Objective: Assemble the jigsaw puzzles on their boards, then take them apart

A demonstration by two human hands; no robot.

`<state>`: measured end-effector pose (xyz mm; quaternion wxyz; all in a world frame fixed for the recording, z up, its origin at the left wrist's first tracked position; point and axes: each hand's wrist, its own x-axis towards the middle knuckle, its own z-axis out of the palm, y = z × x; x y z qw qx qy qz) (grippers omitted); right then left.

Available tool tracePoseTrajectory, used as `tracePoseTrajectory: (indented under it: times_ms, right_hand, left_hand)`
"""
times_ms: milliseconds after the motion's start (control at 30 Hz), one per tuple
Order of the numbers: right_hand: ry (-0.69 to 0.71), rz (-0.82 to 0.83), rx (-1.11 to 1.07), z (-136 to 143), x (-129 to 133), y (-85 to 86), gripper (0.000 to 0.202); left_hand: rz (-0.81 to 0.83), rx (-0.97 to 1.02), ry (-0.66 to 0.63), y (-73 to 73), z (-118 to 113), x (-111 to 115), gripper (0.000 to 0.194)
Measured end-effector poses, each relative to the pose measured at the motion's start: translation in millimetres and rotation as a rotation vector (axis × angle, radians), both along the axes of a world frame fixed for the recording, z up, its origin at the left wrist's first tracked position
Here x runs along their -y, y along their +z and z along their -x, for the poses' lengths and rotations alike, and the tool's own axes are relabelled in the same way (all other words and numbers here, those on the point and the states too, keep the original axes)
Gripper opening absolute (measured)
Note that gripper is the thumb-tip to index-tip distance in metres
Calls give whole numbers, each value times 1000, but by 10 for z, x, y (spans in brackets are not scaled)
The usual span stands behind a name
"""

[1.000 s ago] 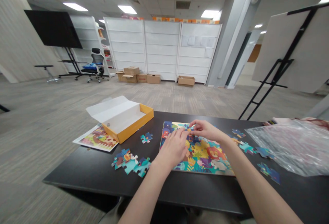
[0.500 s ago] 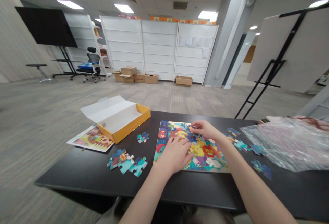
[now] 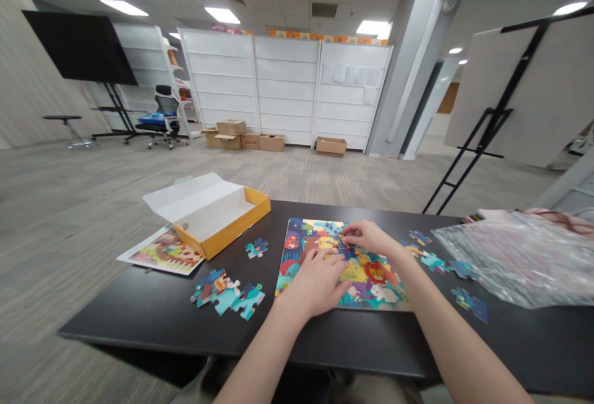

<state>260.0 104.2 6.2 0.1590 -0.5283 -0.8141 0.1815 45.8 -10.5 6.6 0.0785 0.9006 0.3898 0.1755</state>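
A colourful jigsaw puzzle with animal pictures lies in front of me, largely filled with pieces. My left hand rests flat on its left middle part, fingers spread. Over the upper middle of the puzzle, my right hand pinches a puzzle piece between thumb and fingers, low against the surface. Both hands cover part of the picture. Left of the puzzle lie a loose cluster of pieces and a separate small piece. Other loose pieces lie to the right, beyond my right forearm.
An open yellow box with a white lid stands at the left of the black table. A printed picture sheet lies partly under it. At the right sits a clear plastic bag. Cardboard boxes stand by the far shelves.
My right hand has shifted very slightly, its fingers lower on the puzzle piece. My left hand stays on the puzzle. The whole view has moved a little.
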Motion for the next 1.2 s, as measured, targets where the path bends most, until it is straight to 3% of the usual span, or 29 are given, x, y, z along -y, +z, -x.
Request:
tracePoseTrajectory:
  times_ms: [633, 833, 1033, 1200]
  right_hand:
    - [34, -70, 65, 60, 27, -22, 23]
    - [64, -98, 120, 67, 64, 43, 23]
    - [28, -41, 174, 24, 85, 112, 19]
    - [44, 44, 83, 36, 87, 103, 20]
  left_hand:
    - [-6, 13, 9, -27, -4, -12, 32]
    - [-38, -12, 8, -55, -25, 13, 33]
    - [-26, -11, -35, -53, -43, 63, 39]
    - [-25, -4, -46, -26, -49, 82, 37]
